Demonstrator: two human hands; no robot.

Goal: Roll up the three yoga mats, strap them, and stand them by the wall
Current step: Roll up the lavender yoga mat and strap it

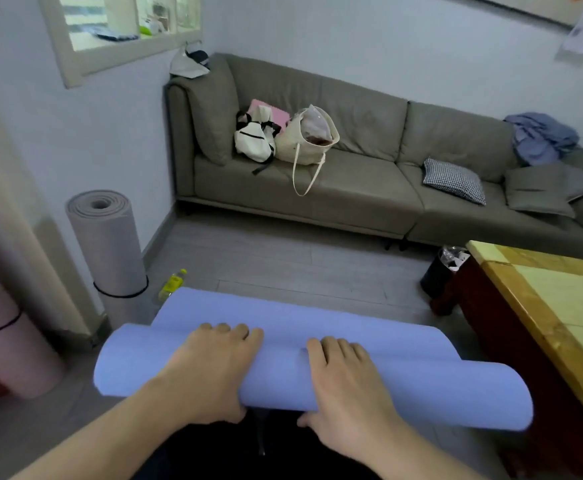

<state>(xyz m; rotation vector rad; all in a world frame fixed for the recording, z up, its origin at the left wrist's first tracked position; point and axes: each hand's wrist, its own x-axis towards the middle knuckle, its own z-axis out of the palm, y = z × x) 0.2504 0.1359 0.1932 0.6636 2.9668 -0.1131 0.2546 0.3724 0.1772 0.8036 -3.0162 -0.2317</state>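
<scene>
A blue yoga mat (283, 372) lies across the floor in front of me, mostly rolled, with a short flat end still spread out beyond the roll. My left hand (210, 372) and my right hand (345, 382) grip the top of the roll side by side, fingers curled over it and thumbs under its near side. A grey rolled mat (110, 251) stands upright against the left wall with a black strap near its base. A pink rolled mat (9, 344) with a black strap stands at the far left, partly cut off by the frame.
A grey sofa (352, 188) with bags and cushions runs along the back wall. A wooden table (542, 306) stands at the right, a black bin (439, 271) beside it. A yellow bottle (172, 284) lies on the floor by the grey mat.
</scene>
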